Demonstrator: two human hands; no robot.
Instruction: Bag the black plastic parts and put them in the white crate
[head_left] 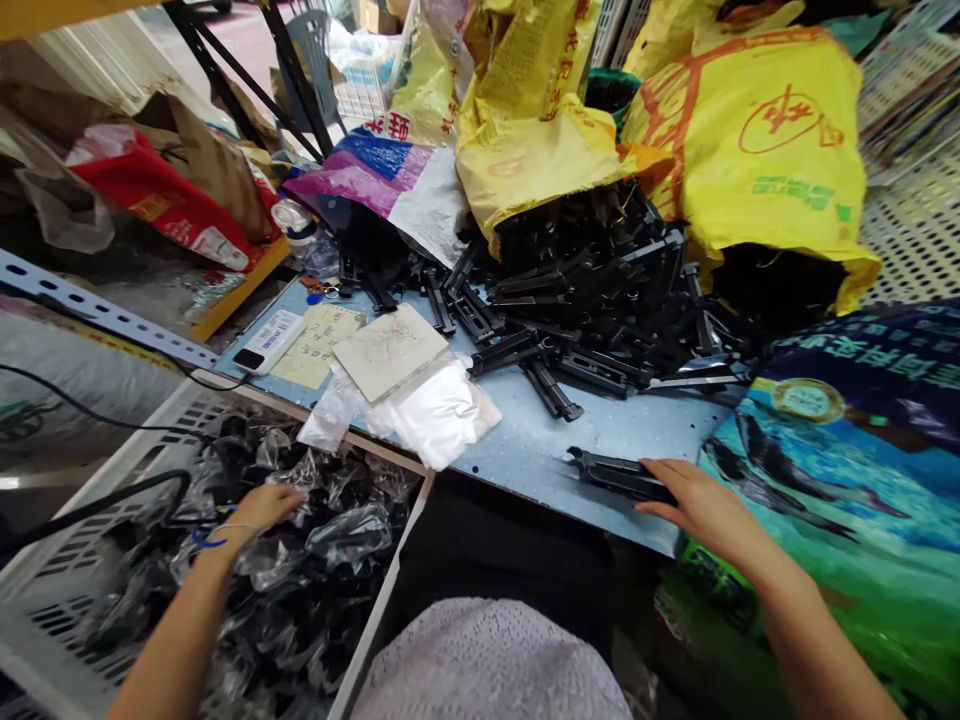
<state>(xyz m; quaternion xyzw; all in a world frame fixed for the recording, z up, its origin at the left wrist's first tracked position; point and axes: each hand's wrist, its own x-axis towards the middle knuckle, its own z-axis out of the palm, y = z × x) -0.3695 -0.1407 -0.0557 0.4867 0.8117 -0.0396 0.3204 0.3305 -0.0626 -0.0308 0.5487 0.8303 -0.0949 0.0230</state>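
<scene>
My right hand (pixel 679 495) grips the end of a black plastic part (pixel 615 474) low over the front edge of the blue table (pixel 517 440). Over the crate of bagged black parts (pixel 352 535) is my left hand (pixel 266 505), its fingers together among the clear bags; whether it holds one cannot be made out. Behind them, a heap of black plastic parts (pixel 555 300) spreads over the table. White plastic bags (pixel 439 410) lie under a square board (pixel 390 350) at the table's front left.
Yellow sacks (pixel 765 150) stand behind the heap, one spilling parts. The white crate (pixel 82 530) is at the lower left, with a cable across it. A blue-green sack (pixel 817 480) borders the table's right side. A phone-like device (pixel 270 342) lies at left.
</scene>
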